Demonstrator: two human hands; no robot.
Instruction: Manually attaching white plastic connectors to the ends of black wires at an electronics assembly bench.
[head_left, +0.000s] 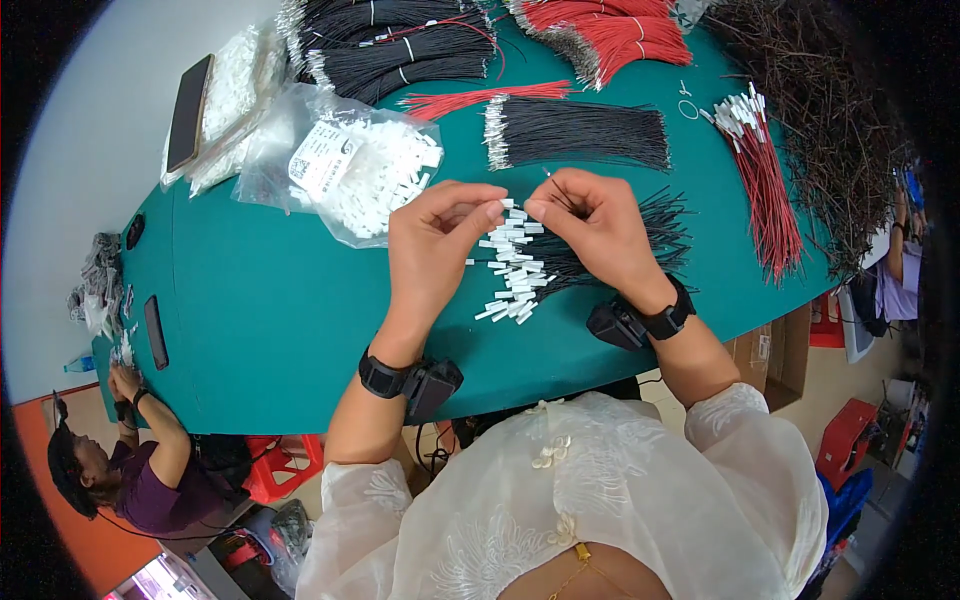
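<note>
My left hand (432,240) is closed, pinching a small white plastic connector (507,203) between thumb and forefinger. Just to its right, my right hand (600,230) is closed too, with thin black wires (566,196) between its fingers. The two pairs of fingertips are close together. Whether a wire end sits inside the connector is too small to tell. Below them lies a loose pile of black wires (570,262) with white connectors (515,285) on their left ends. Beyond my right hand, a flat row of black wires (590,132) lies with bare metal ends pointing left.
A clear bag of white connectors (370,180) lies left of my hands on the green table (270,320). Red wires (485,100) and black bundles (390,50) fill the far side. Red wires with white connectors (765,195) lie right. A co-worker (140,460) sits at left.
</note>
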